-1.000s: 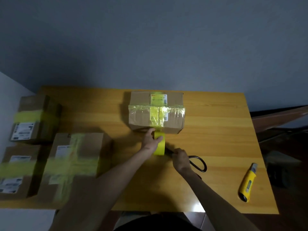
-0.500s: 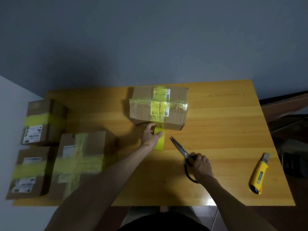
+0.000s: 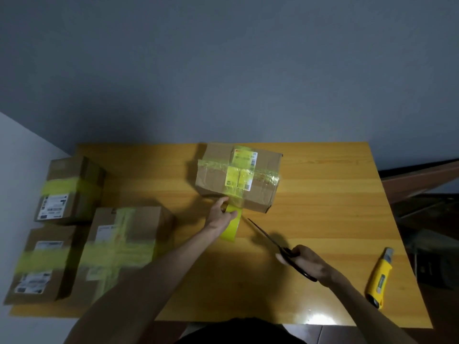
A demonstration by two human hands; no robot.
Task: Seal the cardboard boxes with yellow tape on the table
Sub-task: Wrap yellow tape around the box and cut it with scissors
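**Gripping the roll, scissors at the ready**

We have the left hand (image 3: 221, 216) curled around the yellow tape roll (image 3: 231, 228). The roll stands on edge on the wooden table (image 3: 323, 194), just beside the near face of the middle cardboard box (image 3: 213, 180), which sits toward the table's far edge. A short run of tape joins roll to box. The right hand (image 3: 308, 260) is clenched through the black handles of the scissors (image 3: 267, 237). Their slim blades point at that run from the right without touching it. We cannot tell whether the blades are parted.

We judge the roll light and rigid, a stiff ring best held across its flat sides. The film looks thin and glossy, and it crinkles where it crosses the box top. It probably needs tension before the cut, or it may fold onto itself. The box is matt brown board, square-edged, with a printed label under the tape cross. It is probably light and could slide on the varnished top under a hard pull.

The three more taped boxes (image 3: 121, 244) sit at the table's left. A yellow utility knife (image 3: 378, 276) lies near the right edge.
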